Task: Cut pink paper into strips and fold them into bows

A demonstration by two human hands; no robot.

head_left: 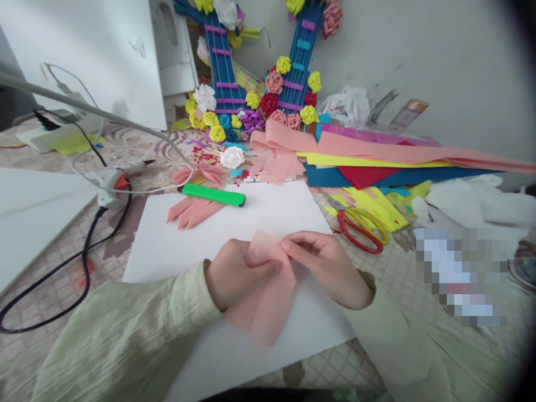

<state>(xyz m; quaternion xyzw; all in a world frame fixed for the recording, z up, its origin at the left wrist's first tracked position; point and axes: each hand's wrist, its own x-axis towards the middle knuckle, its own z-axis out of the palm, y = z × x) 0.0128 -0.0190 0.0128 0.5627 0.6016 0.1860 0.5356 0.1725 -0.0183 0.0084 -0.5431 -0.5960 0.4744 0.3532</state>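
A piece of pink crepe paper point(272, 296) hangs between my hands above a white board point(201, 357). My left hand point(240, 271) is closed on it, with the thumb lying across its face. Thumb and fingertips of my right hand point(326, 262) pinch the paper's upper right edge. Just beyond my hands, a green highlighter-like stick point(213, 195) lies over folded pink paper strips point(195, 212). The lower end of the held paper is slightly blurred.
To the right lie scissors point(362, 229) with red and yellow handles and stacked coloured paper point(377, 162). A glue gun point(111, 187) with a black cord rests at left. Two blue guitar-shaped pieces point(226, 72) with paper flowers lean at the back.
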